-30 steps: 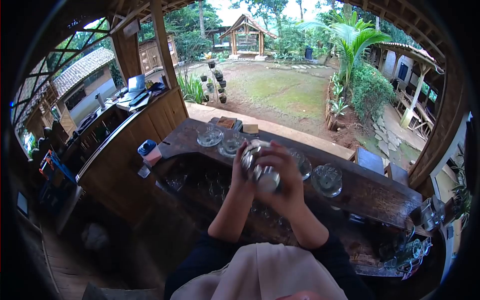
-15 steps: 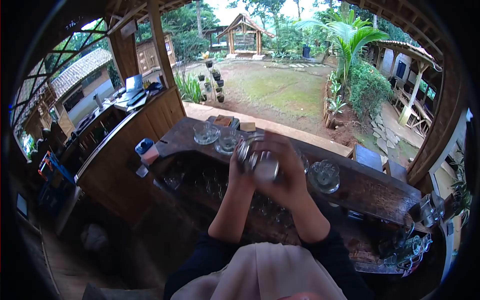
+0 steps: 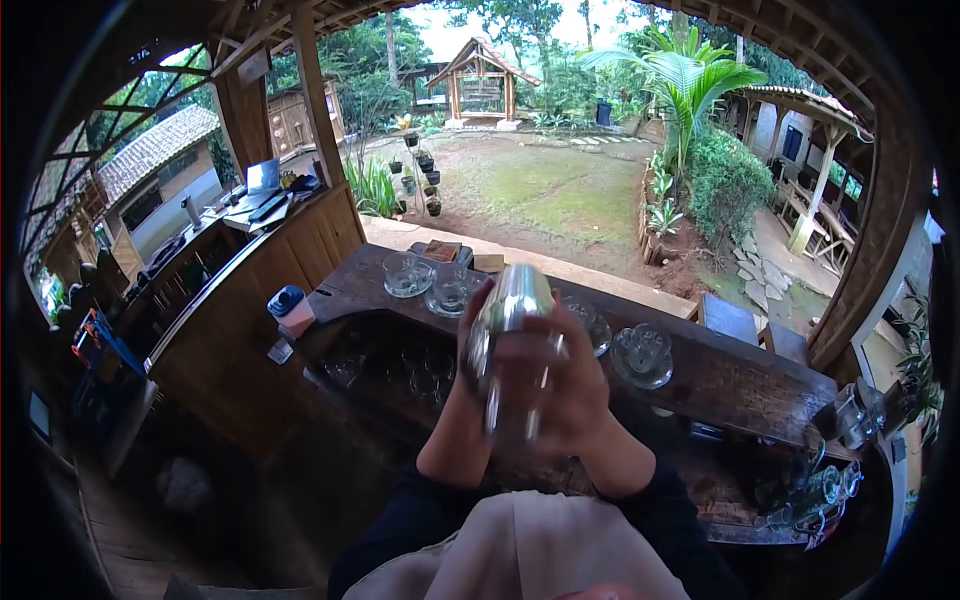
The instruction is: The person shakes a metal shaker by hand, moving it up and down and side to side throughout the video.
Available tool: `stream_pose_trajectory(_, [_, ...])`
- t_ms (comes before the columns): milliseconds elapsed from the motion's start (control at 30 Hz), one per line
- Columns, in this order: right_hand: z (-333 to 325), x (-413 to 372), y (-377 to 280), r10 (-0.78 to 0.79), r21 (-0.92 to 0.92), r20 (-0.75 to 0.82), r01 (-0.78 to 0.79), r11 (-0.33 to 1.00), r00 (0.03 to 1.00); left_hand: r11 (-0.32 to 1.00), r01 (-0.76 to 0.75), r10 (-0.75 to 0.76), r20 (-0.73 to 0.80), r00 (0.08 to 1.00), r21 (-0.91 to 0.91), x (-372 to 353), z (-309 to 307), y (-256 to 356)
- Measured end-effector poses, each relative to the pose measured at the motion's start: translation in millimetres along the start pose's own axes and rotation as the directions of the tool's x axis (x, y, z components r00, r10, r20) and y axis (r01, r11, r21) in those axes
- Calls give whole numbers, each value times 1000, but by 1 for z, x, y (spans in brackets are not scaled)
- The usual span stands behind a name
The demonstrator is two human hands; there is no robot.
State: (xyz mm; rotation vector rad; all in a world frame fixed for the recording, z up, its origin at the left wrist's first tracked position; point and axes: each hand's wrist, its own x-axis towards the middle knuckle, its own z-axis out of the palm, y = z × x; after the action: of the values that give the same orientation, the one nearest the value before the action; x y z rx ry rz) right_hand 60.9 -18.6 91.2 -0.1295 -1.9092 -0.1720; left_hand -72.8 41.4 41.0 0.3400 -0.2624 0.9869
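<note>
Two hands, left hand (image 3: 475,355), right hand (image 3: 565,385), clasping blurred metal shaker (image 3: 508,330)

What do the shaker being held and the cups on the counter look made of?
The shaker is probably polished steel: silvery, with bright mirror-like reflections. The cups look like clear glass: the dark counter shows through them.

Shaker (image 3: 508,340) shiny silver; counter (image 3: 720,375) dark brown wood; container (image 3: 289,310) pink, blue lid; sleeves (image 3: 400,520) black.
</note>
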Motion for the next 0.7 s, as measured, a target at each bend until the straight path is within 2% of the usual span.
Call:
stream_pose_trajectory(33, [-10, 5, -18, -181, -39, 67, 184, 982, 981, 998, -52, 50, 44, 998, 45, -10, 16, -7])
stream_pose_trajectory(67, [58, -25, -19, 25, -386, -223, -111, 916, 975, 990, -106, 98, 94, 991, 90, -16, 20, -11])
stream_pose_trajectory(100, [126, -54, -19, 260, -621, -524, -572, 536, 811, 990, -110, 101, 95, 990, 92, -16, 19, -11])
stream_pose_trajectory(133, [132, -61, -12, 258, -619, -524, -571, 539, 812, 964, -205, 145, 310, 940, 169, -15, 17, -10])
stream_pose_trajectory(167, [134, -65, -10, 381, -546, -511, -633, 549, 770, 925, -308, 161, 506, 847, 221, -17, 15, -12])
stream_pose_trajectory(200, [74, -45, -1, 293, -189, -240, -341, 921, 926, 932, -318, 300, 125, 946, 173, -25, 28, -15])
stream_pose_trajectory(233, [14, -24, 8, 187, 217, 29, -188, 958, 982, 955, -250, 253, 5, 968, 161, -13, -8, 5])
stream_pose_trajectory(267, [32, -28, 32, 83, 119, -108, -70, 990, 991, 973, -184, 200, -111, 974, 140, -1, -45, 25])
stream_pose_trajectory(300, [42, -19, 31, 425, 163, -131, -403, 901, 896, 886, -323, 408, -226, 885, 332, 3, -49, 16])
stream_pose_trajectory(333, [40, -19, 28, 421, 163, -131, -400, 902, 897, 746, -407, 607, -286, 741, 527, 10, -52, 2])
stream_pose_trajectory(367, [36, -19, 25, 435, 136, -85, -422, 897, 897, 662, -421, 654, -203, 729, 620, 8, -52, -7])
stream_pose_trajectory(400, [32, -16, 19, 449, 106, -45, -442, 891, 893, 659, -422, 651, -191, 735, 623, 3, -45, -10])
stream_pose_trajectory(433, [30, -15, 0, 315, 132, -94, -302, 944, 944, 725, -433, 557, -88, 826, 536, -5, -36, -11])
stream_pose_trajectory(467, [23, -17, -20, 318, 134, -92, -304, 943, 944, 791, -421, 462, 17, 887, 444, -18, -27, -15])
stream_pose_trajectory(500, [17, -20, -37, 64, 97, -145, -50, 994, 987, 849, -393, 368, 138, 919, 353, -31, -17, -18])
stream_pose_trajectory(533, [15, -29, -51, -190, 51, -186, 202, 978, 964, 899, -347, 279, 261, 924, 266, -43, -12, -21])
stream_pose_trajectory(567, [38, -45, -55, -327, 120, -419, 409, 905, 847, 941, -282, 194, 387, 902, 188, -53, -12, -25])
stream_pose_trajectory(600, [60, -67, -45, -329, 120, -423, 412, 903, 844, 890, -409, 235, 563, 792, 204, -52, -42, -22])
stream_pose_trajectory(667, [91, -100, -27, -305, 81, -528, 405, 911, 792, 955, -212, 147, 290, 946, 208, -69, -27, -17])
stream_pose_trajectory(700, [30, -61, -29, -199, 10, -92, 201, 980, 976, 929, -315, 258, 270, 928, 195, -62, -33, -21])
